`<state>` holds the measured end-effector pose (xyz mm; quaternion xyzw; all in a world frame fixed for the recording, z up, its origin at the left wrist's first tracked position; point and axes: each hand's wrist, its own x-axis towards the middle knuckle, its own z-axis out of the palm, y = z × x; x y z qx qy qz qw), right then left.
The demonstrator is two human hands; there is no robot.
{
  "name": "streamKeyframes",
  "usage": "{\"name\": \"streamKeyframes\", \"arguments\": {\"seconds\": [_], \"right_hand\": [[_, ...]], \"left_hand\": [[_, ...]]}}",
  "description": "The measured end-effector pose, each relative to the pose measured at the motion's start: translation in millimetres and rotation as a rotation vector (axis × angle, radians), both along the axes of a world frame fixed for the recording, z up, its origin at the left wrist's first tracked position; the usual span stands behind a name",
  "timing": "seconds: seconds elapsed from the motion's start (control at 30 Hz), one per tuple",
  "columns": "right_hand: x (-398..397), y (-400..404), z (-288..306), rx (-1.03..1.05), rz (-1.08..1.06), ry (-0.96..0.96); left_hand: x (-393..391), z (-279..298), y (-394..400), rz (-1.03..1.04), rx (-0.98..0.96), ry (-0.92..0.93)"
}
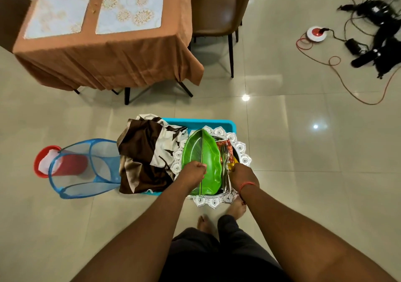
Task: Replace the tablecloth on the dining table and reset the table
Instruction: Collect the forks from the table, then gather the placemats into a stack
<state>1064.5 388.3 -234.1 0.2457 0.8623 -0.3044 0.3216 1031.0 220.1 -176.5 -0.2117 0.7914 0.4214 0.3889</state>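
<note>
A blue tray (225, 124) lies on the floor in front of me. In it are a crumpled brown and cream cloth (145, 151), a silver lace-edged placemat (244, 151), a green leaf-shaped plate (201, 151), forks (226, 160) and a red packet (224, 146). My left hand (194, 170) grips the green plate's near left edge. My right hand (243, 174) is closed at the tray's right side beside the forks; what it holds is hidden. The dining table (104, 49) at the upper left wears an orange-brown cloth with two pale patterned mats (130, 5).
A blue mesh hamper (86, 168) lies on its side left of the tray, with a red bucket (46, 161) behind it. A brown chair (217, 10) stands right of the table. Black gear, a white and red socket reel (316, 33) and an orange cable (347, 86) lie at the far right.
</note>
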Motion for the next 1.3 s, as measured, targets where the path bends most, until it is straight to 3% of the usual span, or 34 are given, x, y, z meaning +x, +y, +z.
{"name": "streamKeyframes", "arguments": {"seconds": [0.17,0.3,0.53,0.7,0.8,1.07,1.3], "right_hand": [[10,-3,24,-0.016,-0.020,0.102],[8,-2,56,0.003,0.097,0.200],[-26,20,128,0.362,0.435,0.372],[-48,67,178,0.506,0.413,0.671],[-60,103,195,0.516,0.386,0.767],[-113,243,236,0.499,0.423,0.861],[-145,375,255,0.568,0.479,0.829]], "left_hand": [[3,12,-6,-0.341,-0.146,0.177],[0,22,-10,-0.650,-0.307,0.347],[-23,73,8,-0.852,-0.556,0.750],[-58,126,41,-0.827,-0.668,1.029],[-77,150,65,-0.797,-0.690,1.068],[-115,175,199,-0.636,-0.795,1.074],[-144,190,326,-0.608,-0.805,1.072]]}}
